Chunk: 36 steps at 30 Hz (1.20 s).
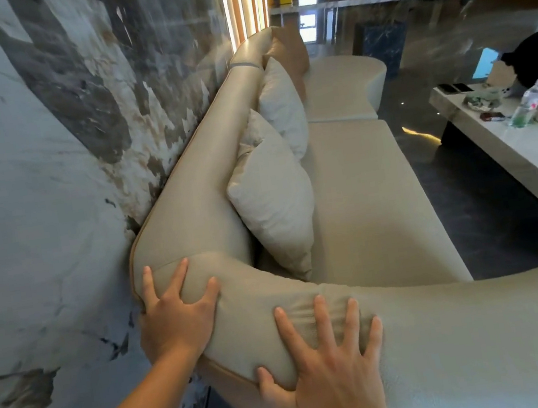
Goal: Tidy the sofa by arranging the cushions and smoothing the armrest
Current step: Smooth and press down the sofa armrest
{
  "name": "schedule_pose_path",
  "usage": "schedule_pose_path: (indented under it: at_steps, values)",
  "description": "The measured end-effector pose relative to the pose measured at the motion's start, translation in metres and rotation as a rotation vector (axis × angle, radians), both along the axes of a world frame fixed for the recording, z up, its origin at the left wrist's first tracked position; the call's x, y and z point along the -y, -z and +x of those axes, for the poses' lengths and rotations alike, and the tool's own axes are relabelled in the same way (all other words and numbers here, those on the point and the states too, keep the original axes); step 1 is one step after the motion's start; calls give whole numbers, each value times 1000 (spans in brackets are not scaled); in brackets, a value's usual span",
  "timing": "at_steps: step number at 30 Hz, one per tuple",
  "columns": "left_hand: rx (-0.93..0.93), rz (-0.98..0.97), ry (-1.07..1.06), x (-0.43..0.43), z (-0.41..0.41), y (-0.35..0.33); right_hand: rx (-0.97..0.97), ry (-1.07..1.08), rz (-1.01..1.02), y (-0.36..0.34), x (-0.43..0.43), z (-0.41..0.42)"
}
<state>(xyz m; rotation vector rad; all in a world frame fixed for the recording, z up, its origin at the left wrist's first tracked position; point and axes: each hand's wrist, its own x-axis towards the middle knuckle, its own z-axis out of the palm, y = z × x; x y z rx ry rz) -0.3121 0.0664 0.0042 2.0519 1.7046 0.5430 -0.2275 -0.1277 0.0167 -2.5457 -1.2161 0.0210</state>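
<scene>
A beige leather sofa stands along a marble wall, and its padded armrest (pixel 451 327) curves across the bottom of the view. My left hand (pixel 176 315) lies flat with fingers spread on the corner where armrest meets backrest (pixel 197 193). Further right, my right hand (pixel 331 364) presses palm-down on the armrest, fingers spread, thumb hooked over its near edge; the leather wrinkles slightly under it. A pale cushion (pixel 274 199) leans against the backrest, a second pale cushion (pixel 281 105) stands behind it, and a tan cushion (pixel 290 48) sits at the far end.
The marble wall (pixel 31 168) runs close along the sofa's left side. A low white coffee table (pixel 529 146) at the right holds a water bottle (pixel 527 105), a plant pot and small items. Dark glossy floor lies between sofa and table. A counter stands at the back.
</scene>
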Motion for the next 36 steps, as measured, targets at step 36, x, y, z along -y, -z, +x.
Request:
schedule_pose_path:
  at_steps: [36]
  values:
    - [-544, 173, 721, 31, 55, -15, -50, -254, -52, 5, 33, 73]
